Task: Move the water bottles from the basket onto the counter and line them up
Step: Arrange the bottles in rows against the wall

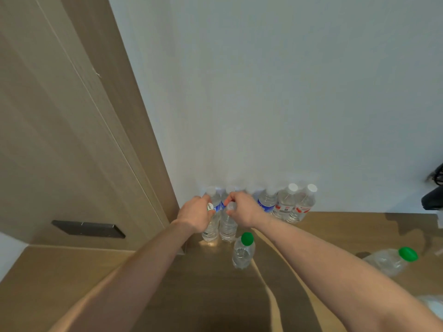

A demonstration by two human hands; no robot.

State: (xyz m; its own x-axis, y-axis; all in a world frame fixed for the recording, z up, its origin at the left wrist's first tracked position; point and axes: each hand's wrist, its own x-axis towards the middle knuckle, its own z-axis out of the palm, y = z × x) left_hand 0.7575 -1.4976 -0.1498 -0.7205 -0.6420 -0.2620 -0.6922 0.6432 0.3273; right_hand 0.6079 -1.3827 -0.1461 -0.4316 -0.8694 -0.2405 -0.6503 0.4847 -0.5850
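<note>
Both my arms reach forward over the wooden counter (335, 236). My left hand (195, 213) grips the top of a clear water bottle (211, 230) standing upright. Right beside it, my right hand (242, 209) holds the neck of a second clear bottle (227, 227), also upright and touching the first. Behind them, several bottles stand in a row against the white wall, among them a blue-label bottle (267, 200) and two red-label bottles (285, 203) (303, 204). A green-capped bottle (243, 251) stands alone in front. The basket is out of view.
Another green-capped bottle (393, 259) lies on its side at the right of the counter. A tall wooden panel (72, 140) with a dark handle (88, 228) closes off the left. A black object (434, 197) pokes in at the right edge.
</note>
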